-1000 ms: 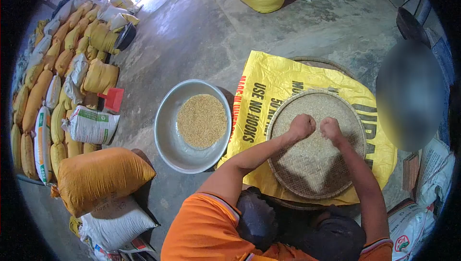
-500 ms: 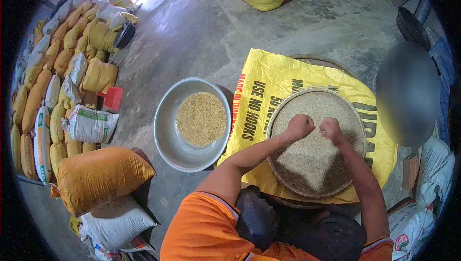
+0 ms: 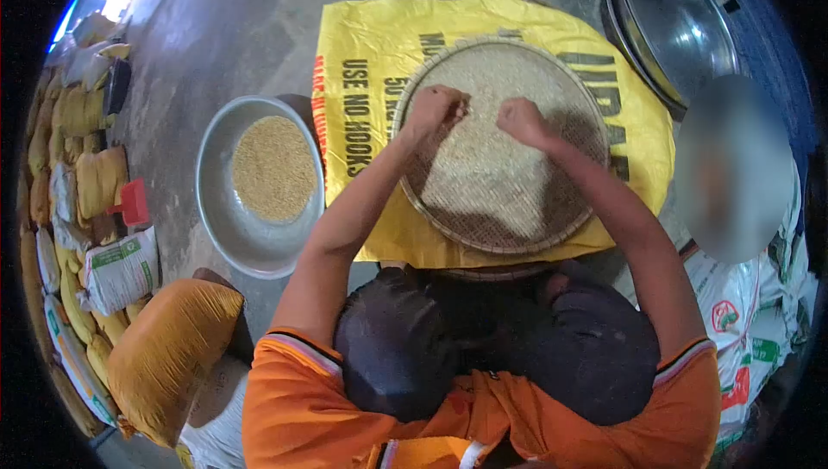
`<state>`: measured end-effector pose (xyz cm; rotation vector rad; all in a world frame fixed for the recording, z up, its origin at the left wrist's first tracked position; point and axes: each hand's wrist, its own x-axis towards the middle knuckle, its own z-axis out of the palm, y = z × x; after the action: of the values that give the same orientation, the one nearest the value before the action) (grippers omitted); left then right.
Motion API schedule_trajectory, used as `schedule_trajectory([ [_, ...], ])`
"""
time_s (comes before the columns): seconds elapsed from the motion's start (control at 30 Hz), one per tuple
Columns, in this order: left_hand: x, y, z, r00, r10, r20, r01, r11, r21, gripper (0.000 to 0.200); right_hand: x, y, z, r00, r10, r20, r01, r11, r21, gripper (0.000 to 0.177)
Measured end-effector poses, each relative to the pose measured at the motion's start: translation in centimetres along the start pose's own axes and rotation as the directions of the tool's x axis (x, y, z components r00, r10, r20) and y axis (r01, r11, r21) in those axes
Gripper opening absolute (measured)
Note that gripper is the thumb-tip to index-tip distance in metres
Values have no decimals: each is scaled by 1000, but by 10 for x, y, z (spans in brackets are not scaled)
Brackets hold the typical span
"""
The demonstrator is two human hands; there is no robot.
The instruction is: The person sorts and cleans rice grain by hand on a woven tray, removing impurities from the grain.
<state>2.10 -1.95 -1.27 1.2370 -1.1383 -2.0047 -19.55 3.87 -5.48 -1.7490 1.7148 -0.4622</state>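
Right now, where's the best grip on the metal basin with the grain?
By the rim of the metal basin, two grips on the far and near edges, coming from above. The wall is wide, shallow and smooth, grain is heaped in the middle, and the yellow sack crowds its right side, so probably keep it level.

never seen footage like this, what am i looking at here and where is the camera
There is no machine here: a person wears a camera on the head, so the single picture looks down over their orange shirt and knees. The left hand and right hand are curled into fists, resting on pale grain spread in a round woven tray. Whether they enclose any grain is hidden. The tray lies on a yellow sack on the concrete floor. To the left stands a metal bowl with browner grain; filled sacks are stacked beyond it.
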Motion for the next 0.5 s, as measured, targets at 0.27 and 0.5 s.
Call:
schedule_trajectory([
  [0.27, -15, 13, 0, 991, -50, -124, 82, 960, 267, 16, 2, -17, -12, 958, 261, 119, -287, 890, 354, 11],
  [0.5, -17, -4, 7, 989, 119, -94, -36, 787, 616, 13, 2, -24, -5, 994, -11, 106, 9, 1000, 19, 10],
])
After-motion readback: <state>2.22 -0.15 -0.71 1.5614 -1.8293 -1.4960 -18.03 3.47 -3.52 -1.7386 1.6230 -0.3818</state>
